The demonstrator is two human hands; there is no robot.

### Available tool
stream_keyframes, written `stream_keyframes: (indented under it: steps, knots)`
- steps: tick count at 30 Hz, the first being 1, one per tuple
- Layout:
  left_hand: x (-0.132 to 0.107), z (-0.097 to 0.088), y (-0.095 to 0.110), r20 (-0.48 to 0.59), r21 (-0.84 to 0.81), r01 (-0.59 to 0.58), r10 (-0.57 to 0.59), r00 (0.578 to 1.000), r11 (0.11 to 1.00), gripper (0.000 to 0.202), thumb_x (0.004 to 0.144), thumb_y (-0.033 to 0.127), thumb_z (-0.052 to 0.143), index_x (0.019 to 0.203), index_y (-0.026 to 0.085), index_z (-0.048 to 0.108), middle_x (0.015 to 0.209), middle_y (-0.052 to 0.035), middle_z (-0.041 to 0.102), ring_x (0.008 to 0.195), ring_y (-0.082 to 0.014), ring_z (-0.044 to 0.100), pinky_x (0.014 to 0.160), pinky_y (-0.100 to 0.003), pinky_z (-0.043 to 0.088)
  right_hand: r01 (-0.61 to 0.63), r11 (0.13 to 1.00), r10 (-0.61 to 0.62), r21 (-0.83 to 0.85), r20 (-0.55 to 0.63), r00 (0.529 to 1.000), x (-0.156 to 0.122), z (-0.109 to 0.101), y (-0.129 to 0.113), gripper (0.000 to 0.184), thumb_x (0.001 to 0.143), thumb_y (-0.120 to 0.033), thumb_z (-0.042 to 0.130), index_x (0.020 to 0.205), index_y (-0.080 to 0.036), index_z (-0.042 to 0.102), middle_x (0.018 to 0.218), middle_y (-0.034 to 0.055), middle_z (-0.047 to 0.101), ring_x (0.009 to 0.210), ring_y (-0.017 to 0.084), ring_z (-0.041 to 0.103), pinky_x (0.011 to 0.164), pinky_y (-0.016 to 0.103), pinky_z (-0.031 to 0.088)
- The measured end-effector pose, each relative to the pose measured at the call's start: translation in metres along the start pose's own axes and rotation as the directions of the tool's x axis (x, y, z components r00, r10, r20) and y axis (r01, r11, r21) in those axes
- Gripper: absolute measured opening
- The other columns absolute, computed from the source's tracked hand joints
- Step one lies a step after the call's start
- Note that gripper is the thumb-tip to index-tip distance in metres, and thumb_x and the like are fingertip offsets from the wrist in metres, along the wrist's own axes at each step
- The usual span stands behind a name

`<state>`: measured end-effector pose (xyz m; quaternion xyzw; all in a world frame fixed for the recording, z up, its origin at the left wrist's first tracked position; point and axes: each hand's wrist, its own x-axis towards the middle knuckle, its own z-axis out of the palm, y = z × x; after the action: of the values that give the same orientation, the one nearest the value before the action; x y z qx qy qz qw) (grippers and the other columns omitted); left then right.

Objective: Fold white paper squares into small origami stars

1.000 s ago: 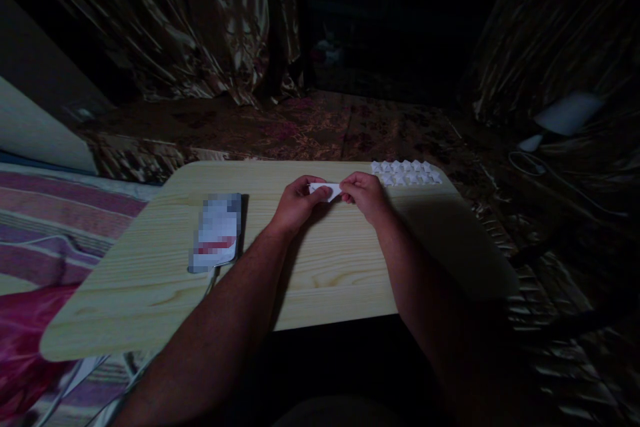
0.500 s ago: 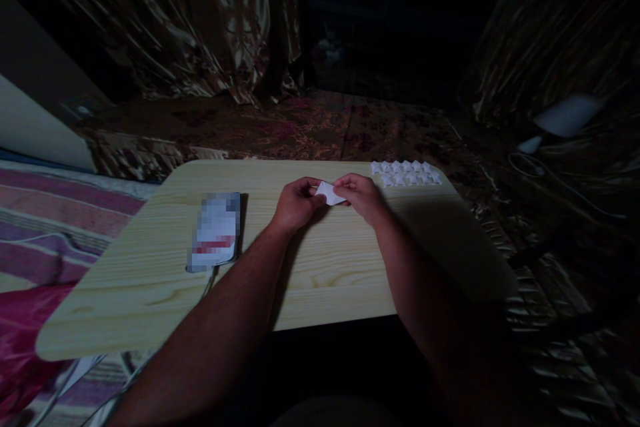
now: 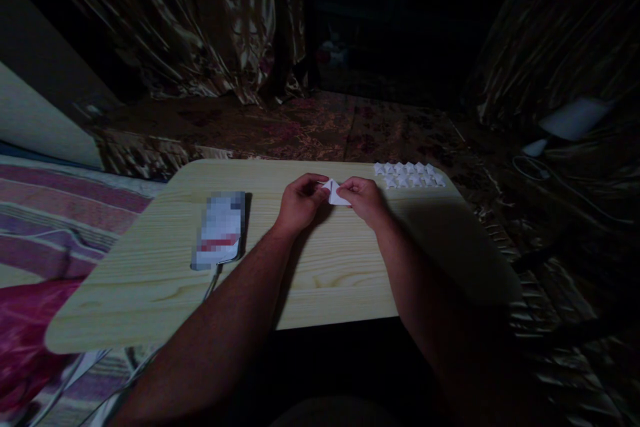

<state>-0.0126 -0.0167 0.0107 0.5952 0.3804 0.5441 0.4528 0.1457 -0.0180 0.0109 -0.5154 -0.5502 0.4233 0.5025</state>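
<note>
A small white folded paper piece (image 3: 334,193) is pinched between both hands above the far middle of a light wooden table (image 3: 320,280). My left hand (image 3: 299,203) grips its left side with curled fingers. My right hand (image 3: 364,199) pinches its right side. The paper now shows a pointed, triangular shape. Several small white folded paper pieces (image 3: 409,174) lie in two neat rows at the table's far right corner, just right of my right hand.
A phone (image 3: 220,229) lies on the table's left part, with a cable running off the near edge. A striped blanket (image 3: 50,213) lies at the left. Dark shiny curtains (image 3: 200,27) and patterned floor surround the table. A white object and cord (image 3: 560,127) lie at the right.
The paper has gone from a flat strip to a folded triangular shape between my fingers. Both hands have drawn slightly closer together; the view shifted a little.
</note>
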Motion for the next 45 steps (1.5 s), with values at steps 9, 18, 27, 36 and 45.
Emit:
stream_keyframes:
  steps: [9, 18, 27, 36, 45]
  knots:
    - [-0.004, 0.002, 0.006, -0.028, 0.094, 0.01, -0.008, 1.0, 0.996, 0.035, 0.063, 0.035, 0.073, 0.093, 0.018, 0.066, 0.079, -0.0025, 0.065, 0.059, -0.0109, 0.053, 0.053, -0.022, 0.039, -0.017, 1.0, 0.017, 0.003, -0.039, 0.999, -0.002, 0.001, -0.004, 0.017, 0.066, -0.033, 0.066, 0.07, -0.018, 0.059, 0.062, -0.001, 0.062, 0.054, 0.01, 0.053, 0.048, 0.021, 0.041]
    - [-0.004, 0.001, 0.005, 0.003, 0.137, -0.041, 0.041, 0.999, 0.99, 0.036, 0.066, 0.035, 0.071, 0.097, 0.018, 0.065, 0.091, -0.0045, 0.066, 0.065, -0.012, 0.055, 0.058, -0.023, 0.042, -0.008, 0.999, 0.009, 0.034, -0.04, 0.999, -0.002, 0.002, -0.002, 0.017, 0.066, -0.033, 0.065, 0.07, -0.018, 0.057, 0.063, -0.001, 0.062, 0.053, 0.01, 0.053, 0.048, 0.02, 0.041]
    - [-0.003, 0.0, 0.001, 0.02, 0.19, -0.114, 0.112, 0.993, 0.975, 0.036, 0.068, 0.032, 0.071, 0.101, 0.019, 0.066, 0.099, -0.0061, 0.066, 0.071, -0.013, 0.057, 0.063, -0.024, 0.045, -0.001, 0.999, 0.002, 0.041, -0.047, 0.999, -0.001, 0.003, -0.002, 0.016, 0.065, -0.029, 0.064, 0.072, -0.018, 0.056, 0.061, -0.0021, 0.061, 0.051, 0.01, 0.053, 0.048, 0.02, 0.041]
    - [-0.001, 0.0, -0.005, 0.031, 0.219, -0.183, 0.18, 0.983, 0.958, 0.032, 0.07, 0.03, 0.07, 0.1, 0.019, 0.064, 0.099, -0.0054, 0.065, 0.073, -0.0125, 0.057, 0.063, -0.024, 0.046, 0.023, 0.999, -0.02, 0.049, -0.075, 0.997, 0.001, 0.003, 0.001, 0.015, 0.064, -0.027, 0.063, 0.072, -0.016, 0.056, 0.061, -0.002, 0.061, 0.051, 0.01, 0.054, 0.048, 0.02, 0.042]
    - [-0.003, 0.002, -0.004, -0.003, 0.143, -0.111, 0.113, 0.994, 0.984, 0.037, 0.063, 0.03, 0.075, 0.093, 0.018, 0.057, 0.079, -0.0007, 0.061, 0.064, -0.0103, 0.055, 0.056, -0.021, 0.042, 0.045, 0.993, -0.036, 0.108, -0.09, 0.995, 0.003, 0.004, 0.003, 0.018, 0.064, -0.028, 0.063, 0.075, -0.018, 0.053, 0.061, -0.0021, 0.061, 0.048, 0.01, 0.053, 0.045, 0.02, 0.04]
